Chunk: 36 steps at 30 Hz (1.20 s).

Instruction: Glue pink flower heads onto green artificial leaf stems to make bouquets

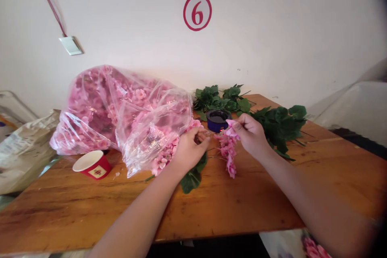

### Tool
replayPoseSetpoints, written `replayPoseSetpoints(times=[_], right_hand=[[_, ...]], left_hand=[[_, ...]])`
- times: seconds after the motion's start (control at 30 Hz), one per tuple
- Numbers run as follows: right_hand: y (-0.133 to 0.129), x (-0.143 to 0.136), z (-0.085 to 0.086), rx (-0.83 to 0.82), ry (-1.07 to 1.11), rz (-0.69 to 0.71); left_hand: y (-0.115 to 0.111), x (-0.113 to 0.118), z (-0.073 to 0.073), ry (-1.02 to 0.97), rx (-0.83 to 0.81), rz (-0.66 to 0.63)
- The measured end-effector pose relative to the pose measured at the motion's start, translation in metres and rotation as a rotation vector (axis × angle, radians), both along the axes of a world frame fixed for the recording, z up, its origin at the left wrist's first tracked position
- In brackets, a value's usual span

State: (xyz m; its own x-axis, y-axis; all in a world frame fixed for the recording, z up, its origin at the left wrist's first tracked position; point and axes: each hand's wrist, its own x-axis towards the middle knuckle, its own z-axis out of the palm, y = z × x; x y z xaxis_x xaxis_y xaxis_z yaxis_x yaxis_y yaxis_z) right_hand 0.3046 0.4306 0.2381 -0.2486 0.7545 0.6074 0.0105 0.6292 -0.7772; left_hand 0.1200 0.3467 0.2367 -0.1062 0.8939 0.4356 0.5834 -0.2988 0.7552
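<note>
I have the left forearm slanted in from the near left, the right forearm from the near right, both bare. My left hand turns rightward, fingers bent, thumb towards them; how firmly they close, I can't tell. My right hand, apart from it, pinches between thumb and fingertips.

Apparently a small flower-making workshop; a clear bag of pink blossoms bulges at centre left; leaves lie heaped at centre right, all on a wooden worktop; a circled red 6 marks the wall, upper centre.
</note>
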Motion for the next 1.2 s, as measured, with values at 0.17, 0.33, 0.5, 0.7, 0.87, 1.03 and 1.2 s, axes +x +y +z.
replayPoseSetpoints(times=[0.17,0.33,0.5,0.7,0.87,1.03,1.2], right_hand=[[0.012,0.005,-0.001,-0.01,-0.015,0.001],[0.012,0.005,-0.003,-0.014,-0.123,-0.009],[0.01,0.002,-0.002,0.003,-0.155,0.006],[0.008,0.0,-0.002,0.013,-0.248,-0.024],[0.003,-0.001,0.0,0.04,-0.311,-0.043],[-0.001,-0.002,0.003,0.02,-0.316,-0.039],[0.0,-0.002,0.003,0.057,-0.335,-0.051]], left_hand=[[0.009,-0.016,-0.005,0.505,-0.106,0.157],[0.014,-0.017,-0.022,0.586,-0.141,0.181],[0.016,-0.015,-0.031,0.561,-0.024,0.175],[0.014,-0.011,-0.028,0.752,0.118,0.209],[0.018,-0.013,-0.03,0.957,0.069,0.022],[0.023,-0.016,-0.038,0.934,-0.044,0.171],[0.021,-0.019,-0.04,0.857,-0.037,0.154]])
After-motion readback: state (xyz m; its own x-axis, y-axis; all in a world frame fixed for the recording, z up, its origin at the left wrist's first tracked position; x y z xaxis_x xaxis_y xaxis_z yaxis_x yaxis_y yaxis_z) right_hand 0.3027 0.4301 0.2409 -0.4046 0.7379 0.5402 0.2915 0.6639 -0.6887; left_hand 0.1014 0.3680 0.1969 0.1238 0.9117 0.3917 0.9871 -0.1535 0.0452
